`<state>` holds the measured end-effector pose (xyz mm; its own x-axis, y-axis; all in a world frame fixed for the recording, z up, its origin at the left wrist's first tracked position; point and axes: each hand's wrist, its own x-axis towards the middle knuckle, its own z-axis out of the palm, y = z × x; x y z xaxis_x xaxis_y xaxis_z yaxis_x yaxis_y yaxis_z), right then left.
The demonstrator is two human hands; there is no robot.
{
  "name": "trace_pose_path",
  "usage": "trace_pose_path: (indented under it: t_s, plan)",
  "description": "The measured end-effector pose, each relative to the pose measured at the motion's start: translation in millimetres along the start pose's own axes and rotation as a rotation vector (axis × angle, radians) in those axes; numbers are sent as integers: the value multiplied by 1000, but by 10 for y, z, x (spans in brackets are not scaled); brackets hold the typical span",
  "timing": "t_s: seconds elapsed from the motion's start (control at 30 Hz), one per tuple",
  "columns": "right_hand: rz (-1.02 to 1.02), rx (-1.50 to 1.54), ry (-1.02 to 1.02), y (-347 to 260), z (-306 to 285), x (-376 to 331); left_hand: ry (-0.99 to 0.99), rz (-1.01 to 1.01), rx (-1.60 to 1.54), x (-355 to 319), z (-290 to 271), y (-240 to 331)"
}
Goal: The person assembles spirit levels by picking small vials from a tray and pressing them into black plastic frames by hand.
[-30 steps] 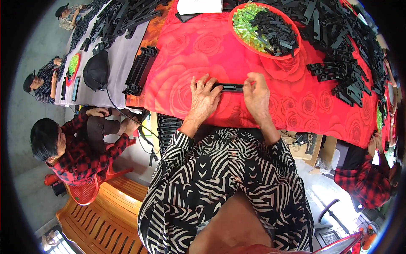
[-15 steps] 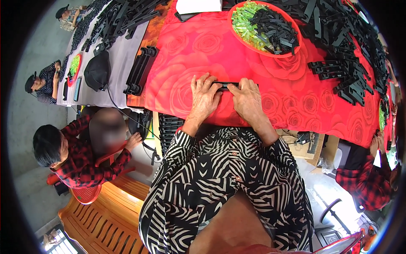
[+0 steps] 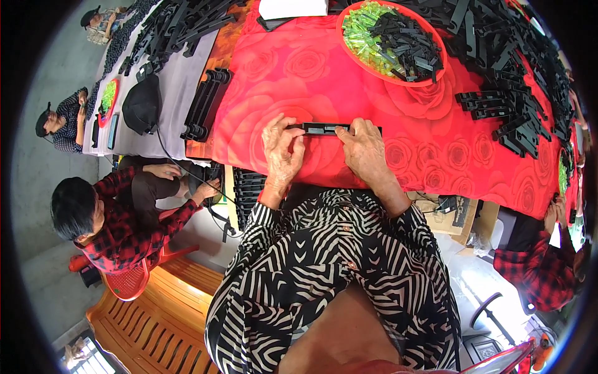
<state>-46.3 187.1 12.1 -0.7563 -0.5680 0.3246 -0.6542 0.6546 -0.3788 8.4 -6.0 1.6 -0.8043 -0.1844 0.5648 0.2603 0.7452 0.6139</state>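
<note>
A long black plastic part (image 3: 321, 129) lies crosswise between my hands, over the red rose-patterned cloth (image 3: 274, 81). It has a narrow lengthwise recess with something greyish inside. My left hand (image 3: 284, 146) pinches its left end between thumb and fingers. At the other end, my right hand (image 3: 365, 146) grips it, the thumb pressed on its top face. My right fingers hide that end of the part. Beyond my hands is a red oval tray (image 3: 339, 40) with green-yellow clear pieces (image 3: 369, 38) and small black pieces (image 3: 408, 47).
Black parts (image 3: 498, 106) are heaped along the right and far right. Black bar assemblies (image 3: 208, 103) and a black cap (image 3: 141, 106) lie on the left. A co-worker in a checked shirt (image 3: 131, 230) sits at left beside a wooden bench (image 3: 156, 311).
My left hand has slid left to the part's end, so more of its middle shows. My right hand stays nearly in place. The co-worker at left has shifted an arm.
</note>
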Motion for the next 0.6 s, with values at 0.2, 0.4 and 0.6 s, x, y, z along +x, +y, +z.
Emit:
trace_pose_path:
  t_s: [0.2,0.4,0.6]
  plan:
    - [-20,4,20,11,39,-16,-124,27,106,-13,100,44]
    - [-13,7,32,25,62,-59,-262,40,196,10,160,34]
    - [-31,33,67,31,61,-60,-297,17,159,21,203,-9]
